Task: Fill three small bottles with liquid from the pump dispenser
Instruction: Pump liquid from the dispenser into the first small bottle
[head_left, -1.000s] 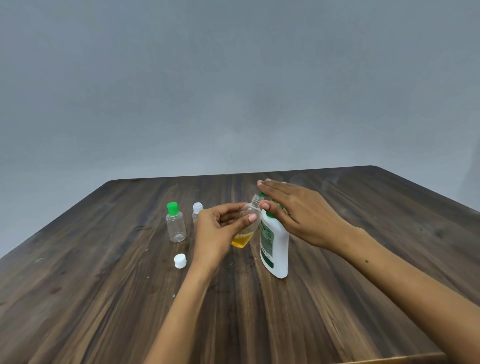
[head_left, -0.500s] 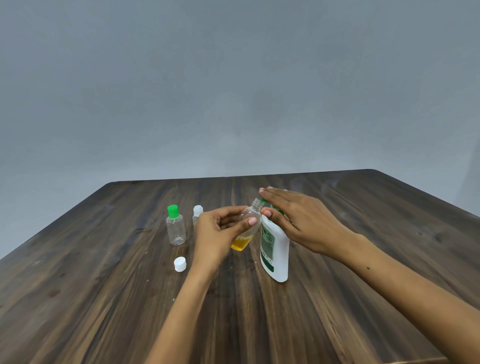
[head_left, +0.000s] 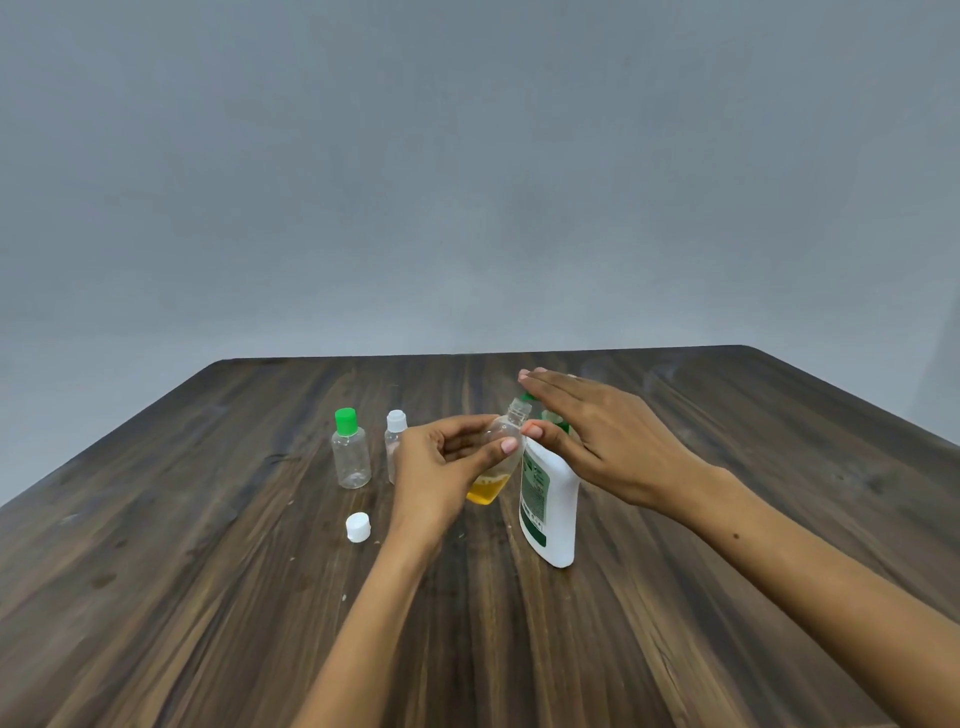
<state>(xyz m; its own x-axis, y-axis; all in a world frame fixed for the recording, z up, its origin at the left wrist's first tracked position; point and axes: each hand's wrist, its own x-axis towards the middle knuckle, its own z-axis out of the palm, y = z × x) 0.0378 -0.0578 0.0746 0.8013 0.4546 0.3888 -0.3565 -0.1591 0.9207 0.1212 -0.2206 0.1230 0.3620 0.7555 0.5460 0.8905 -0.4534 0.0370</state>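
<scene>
Liquid, yellow, fills the bottom of the open bottle (head_left: 500, 457), tilted toward the pump bottle (head_left: 550, 499) near the table (head_left: 156, 597) centre. Left hand (head_left: 441, 467) pinches it between thumb and fingers. Right hand (head_left: 597, 436), fingers straight and together, has risen off the pump since half a second ago: stroke released, filling unfinished. Green label unreadable.

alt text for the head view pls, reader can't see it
Left hand tilts an uncapped small bottle, part-filled with yellow liquid, at a white pump dispenser; right hand lies flat over the pump. Two capped bottles and a loose white cap sit left.
</scene>
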